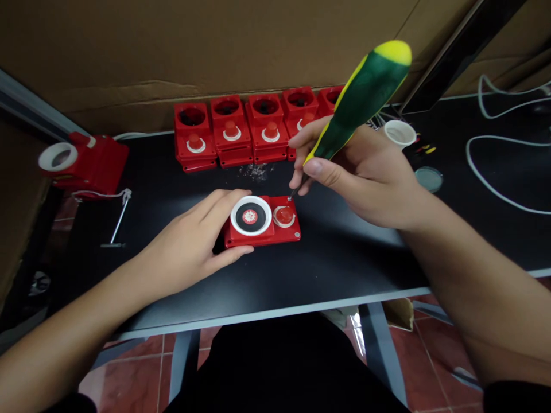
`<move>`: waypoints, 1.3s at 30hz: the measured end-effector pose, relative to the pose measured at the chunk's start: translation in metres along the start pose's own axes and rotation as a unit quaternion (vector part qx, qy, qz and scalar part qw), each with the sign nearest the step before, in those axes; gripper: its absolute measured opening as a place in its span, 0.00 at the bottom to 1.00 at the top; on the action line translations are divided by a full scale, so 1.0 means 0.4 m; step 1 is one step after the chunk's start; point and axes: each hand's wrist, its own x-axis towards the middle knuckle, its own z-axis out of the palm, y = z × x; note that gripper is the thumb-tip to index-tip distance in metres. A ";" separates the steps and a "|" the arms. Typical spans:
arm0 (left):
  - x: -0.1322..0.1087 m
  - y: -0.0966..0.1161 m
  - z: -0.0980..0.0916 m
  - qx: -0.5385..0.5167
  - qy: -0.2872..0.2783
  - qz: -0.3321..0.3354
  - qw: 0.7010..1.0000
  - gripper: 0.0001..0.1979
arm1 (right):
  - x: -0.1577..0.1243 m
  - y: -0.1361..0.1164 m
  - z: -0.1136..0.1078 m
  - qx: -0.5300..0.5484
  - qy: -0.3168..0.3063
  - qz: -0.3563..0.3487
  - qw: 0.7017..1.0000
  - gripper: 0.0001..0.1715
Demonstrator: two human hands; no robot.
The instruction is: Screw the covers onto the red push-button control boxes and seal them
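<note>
A red device (pixel 262 235) with a white-rimmed black dial and a round red button lies on the black table (pixel 275 281). My left hand (pixel 193 241) grips its left end, fingers behind and thumb along the front edge. In my right hand (pixel 361 172) is a screwdriver (pixel 361 97) with a green and yellow handle, tilted with the handle up to the right. Its tip meets a screw at the device's back right corner. Another screw shows at the front right corner.
Several similar red units (pixel 230 129) stand in a row along the cardboard wall. Another red unit (pixel 99 166) with a white ring sits at the left, near a metal T-shaped tool (pixel 119 221). A white cup (pixel 400 133), a round clear lid (pixel 429 179) and a white cable (pixel 486 172) are at the right.
</note>
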 end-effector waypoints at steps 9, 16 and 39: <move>0.002 0.002 0.000 -0.003 -0.004 -0.007 1.000 0.35 | -0.004 -0.012 -0.017 -0.128 0.016 -0.041 0.991 0.24; 0.000 -0.003 0.003 0.000 0.002 0.003 1.000 0.36 | -0.001 -0.014 -0.014 -0.140 0.038 -0.037 0.989 0.26; 0.004 0.001 -0.002 -0.014 -0.005 -0.014 1.000 0.35 | -0.006 -0.021 -0.015 0.018 -0.039 0.016 0.999 0.21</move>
